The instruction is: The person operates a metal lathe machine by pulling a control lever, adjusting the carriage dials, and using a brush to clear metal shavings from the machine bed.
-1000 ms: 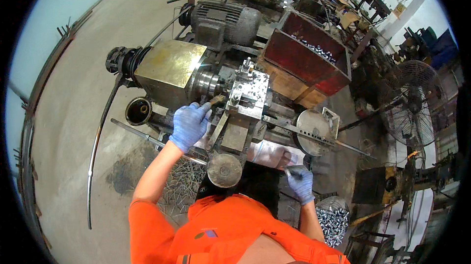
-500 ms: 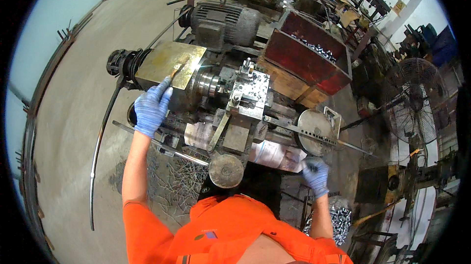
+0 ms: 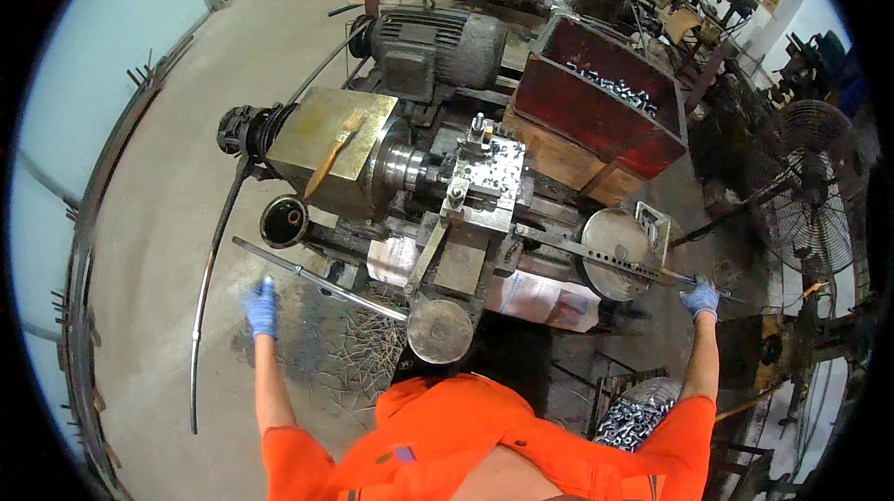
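Concrete floor (image 3: 168, 222) surrounds the lathe (image 3: 489, 170). On its headstock cover (image 3: 307, 119) rests a brush (image 3: 328, 166), handle overhanging, presumably for easy reach. My left hand (image 3: 261, 307), blurred, is near the long bar (image 3: 321, 281); my right hand (image 3: 700, 299) meets the lever rod (image 3: 678, 277). I cannot tell whether either grip is closed.

My left hand (image 3: 260, 308) is a blur here, fingers smeared past counting! Out right, my right hand (image 3: 699, 300) covers a stretch of the rod (image 3: 677, 276), and I can't tell whether the fingers close round it. The red bin (image 3: 587, 121) partly hides its metal pieces (image 3: 615, 86), too tiny to identify, and my orange shirt (image 3: 475, 417) runs off the bottom edge.
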Demonstrator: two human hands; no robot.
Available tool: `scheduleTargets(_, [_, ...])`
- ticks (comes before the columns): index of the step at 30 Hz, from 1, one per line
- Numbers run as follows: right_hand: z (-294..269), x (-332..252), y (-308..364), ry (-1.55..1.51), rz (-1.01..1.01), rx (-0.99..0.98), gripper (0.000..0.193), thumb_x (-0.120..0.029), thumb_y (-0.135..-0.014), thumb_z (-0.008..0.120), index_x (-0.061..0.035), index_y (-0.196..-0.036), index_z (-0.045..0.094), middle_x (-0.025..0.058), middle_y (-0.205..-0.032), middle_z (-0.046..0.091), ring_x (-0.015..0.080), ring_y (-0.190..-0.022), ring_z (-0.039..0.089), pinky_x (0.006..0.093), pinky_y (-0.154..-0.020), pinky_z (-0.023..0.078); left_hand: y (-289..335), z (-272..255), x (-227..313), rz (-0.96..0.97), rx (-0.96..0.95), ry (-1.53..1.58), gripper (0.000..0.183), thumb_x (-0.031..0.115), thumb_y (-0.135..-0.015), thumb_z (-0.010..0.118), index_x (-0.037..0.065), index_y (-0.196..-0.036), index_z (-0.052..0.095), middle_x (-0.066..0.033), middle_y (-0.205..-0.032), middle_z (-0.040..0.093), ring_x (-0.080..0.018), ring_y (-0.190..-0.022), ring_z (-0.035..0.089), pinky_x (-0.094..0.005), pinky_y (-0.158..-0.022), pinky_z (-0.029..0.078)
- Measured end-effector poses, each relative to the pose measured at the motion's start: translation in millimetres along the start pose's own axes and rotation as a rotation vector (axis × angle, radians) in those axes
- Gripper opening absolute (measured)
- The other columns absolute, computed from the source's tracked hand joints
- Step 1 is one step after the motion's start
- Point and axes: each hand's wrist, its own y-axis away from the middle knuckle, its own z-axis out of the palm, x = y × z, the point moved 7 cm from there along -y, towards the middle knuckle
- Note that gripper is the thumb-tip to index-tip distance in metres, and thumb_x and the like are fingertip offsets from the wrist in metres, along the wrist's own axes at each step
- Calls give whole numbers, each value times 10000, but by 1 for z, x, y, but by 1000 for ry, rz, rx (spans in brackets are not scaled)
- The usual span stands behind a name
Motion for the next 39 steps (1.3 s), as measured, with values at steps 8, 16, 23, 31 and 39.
scheduleTargets(8, [30, 6, 20, -175, 77, 205, 422, -409, -702, 645, -93, -981, 625, 159, -1048, 602, 331, -1059, 513, 423, -951, 358, 1, 130, -47, 342, -463, -984, 281, 345, -779, 556, 101, -852, 675, -166, -851, 650, -349, -838, 618, -426, -725, 490])
scheduleTargets(16, [58, 18, 110, -267, 174, 255, 423, -448, -679, 660, -75, -879, 645, 162, -871, 643, 353, -856, 595, 423, -790, 456, 13, 172, 5, 500, -538, -926, 328, 417, -748, 558, 158, -939, 626, -124, -921, 652, -348, -839, 621, -452, -720, 485])
scheduleTargets(23, [75, 36, 136, -378, 156, 219, 438, -445, -711, 633, -46, -892, 645, 217, -810, 629, 374, -777, 611, 440, -703, 482, 4, 148, 27, 541, -582, -1059, 314, 356, -780, 507, 147, -987, 616, -122, -969, 641, -333, -920, 603, -445, -775, 472])
scheduleTargets(31, [196, 202, 156, -248, 356, 172, 393, -399, -686, 634, -22, -793, 659, 246, -801, 622, 410, -795, 604, 466, -700, 487, -37, 52, -26, -91, -311, -186, 313, 181, -803, 623, 36, -1079, 592, -93, -718, 612, -150, -621, 568, -330, -513, 476])
scheduleTargets(39, [197, 183, 209, -383, 341, 109, 458, -406, -643, 705, 8, -835, 666, 250, -803, 630, 369, -839, 624, 421, -731, 487, -6, 15, 64, -391, 200, 725, 347, 366, -854, 576, 31, -946, 570, -126, -690, 625, -201, -412, 550, -302, -379, 452])
